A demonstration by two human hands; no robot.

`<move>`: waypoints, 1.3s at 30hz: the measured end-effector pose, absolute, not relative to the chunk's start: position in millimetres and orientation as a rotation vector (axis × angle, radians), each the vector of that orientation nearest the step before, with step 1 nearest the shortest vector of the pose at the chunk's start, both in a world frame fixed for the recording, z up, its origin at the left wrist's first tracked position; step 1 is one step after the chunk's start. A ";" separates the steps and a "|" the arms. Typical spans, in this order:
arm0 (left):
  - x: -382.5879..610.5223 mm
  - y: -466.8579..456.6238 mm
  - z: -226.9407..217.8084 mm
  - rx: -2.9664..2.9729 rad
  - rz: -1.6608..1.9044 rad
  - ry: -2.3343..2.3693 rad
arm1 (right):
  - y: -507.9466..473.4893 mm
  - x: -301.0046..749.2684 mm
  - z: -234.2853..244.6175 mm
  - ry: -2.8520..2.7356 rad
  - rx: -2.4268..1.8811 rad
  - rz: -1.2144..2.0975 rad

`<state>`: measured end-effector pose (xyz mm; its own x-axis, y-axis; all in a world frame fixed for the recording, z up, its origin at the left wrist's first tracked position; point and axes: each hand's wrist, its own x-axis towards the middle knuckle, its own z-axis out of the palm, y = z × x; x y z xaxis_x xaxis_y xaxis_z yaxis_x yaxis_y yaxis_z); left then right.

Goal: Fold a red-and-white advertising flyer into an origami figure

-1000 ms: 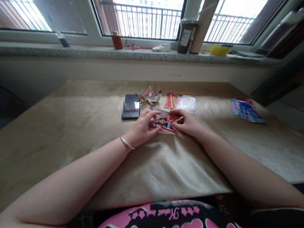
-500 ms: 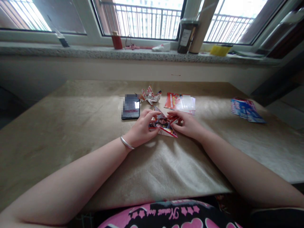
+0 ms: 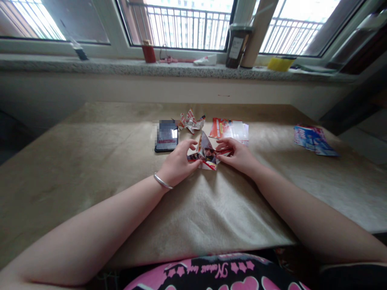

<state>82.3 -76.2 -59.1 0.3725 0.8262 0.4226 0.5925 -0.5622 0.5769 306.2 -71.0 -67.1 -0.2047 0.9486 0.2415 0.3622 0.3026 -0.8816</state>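
Note:
A folded piece of printed paper (image 3: 207,153) in red, white and dark colours stands between my two hands over the table, with a pointed peak at its far side. My left hand (image 3: 180,161) grips its left flap, thumb in front and fingers curved behind. On the opposite side, my right hand (image 3: 238,156) pinches the right flap between thumb and fingers. A silver bangle (image 3: 162,181) circles my left wrist. Just behind the paper lies a crumpled piece of printed paper (image 3: 191,122). Close to my left hand is a phone (image 3: 167,136), its screen partly blurred out.
Behind my right hand lie a red booklet and pale sheets (image 3: 230,129). Blue printed cards (image 3: 314,140) are spread at the right of the cloth-covered table (image 3: 105,169). On the windowsill (image 3: 105,66) stand a red container (image 3: 148,51), a dark jar (image 3: 238,45) and a yellow item (image 3: 281,63).
The folded paper has changed shape: its peak now stands up in the middle and its lower point has drawn in. My hands have shifted slightly, still on its two sides.

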 end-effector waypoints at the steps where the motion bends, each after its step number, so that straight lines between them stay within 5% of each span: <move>1: 82.2 -74.8 -60.2 2.292 1.012 1.219 | -71.0 306.2 -67.1 -1.726 -1.189 0.895; 27: 82.6 -71.9 -58.4 1.991 0.942 1.147 | -69.8 305.7 -66.7 -1.423 -1.103 1.281; 39: 82.7 -70.7 -60.5 2.017 1.029 1.121 | -68.7 308.6 -68.2 -1.615 -1.123 1.210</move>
